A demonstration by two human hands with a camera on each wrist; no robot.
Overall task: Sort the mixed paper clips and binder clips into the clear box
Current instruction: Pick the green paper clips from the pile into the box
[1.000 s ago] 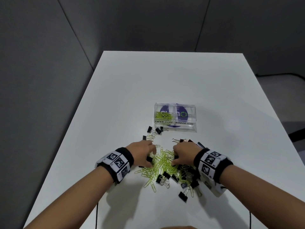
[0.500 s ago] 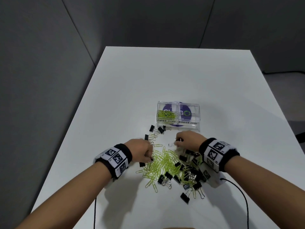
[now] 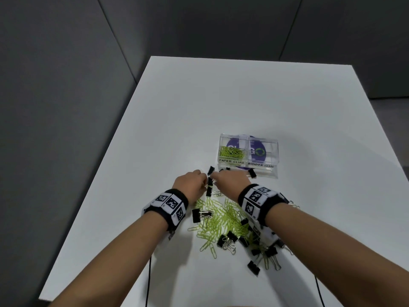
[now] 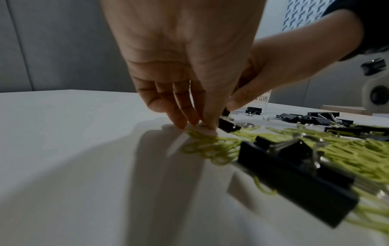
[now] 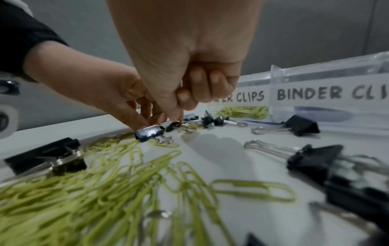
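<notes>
The clear box (image 3: 274,161) has two compartments labelled PAPER CLIPS and BINDER CLIPS. Green paper clips (image 3: 232,151) lie in its left one; the right one shows no clips. A mixed pile of green paper clips (image 3: 223,218) and black binder clips (image 3: 228,239) lies nearer me. Both hands meet just in front of the box. My left hand (image 3: 204,185) pinches a small black binder clip (image 5: 149,133) on the table with thumb and fingertips. My right hand (image 5: 179,119), fingers curled, pinches the wire handle of another binder clip (image 5: 185,127) beside it.
One binder clip (image 3: 252,173) lies against the box's front wall, and others (image 3: 253,268) are scattered at the pile's near right. The white table (image 3: 221,96) ends at grey wall panels at the back and left. Two black cables (image 3: 149,282) hang over the near edge.
Both hands left the middle of the pile and moved forward to the small binder clips in front of the box. The right hand crossed leftward to meet the left.
</notes>
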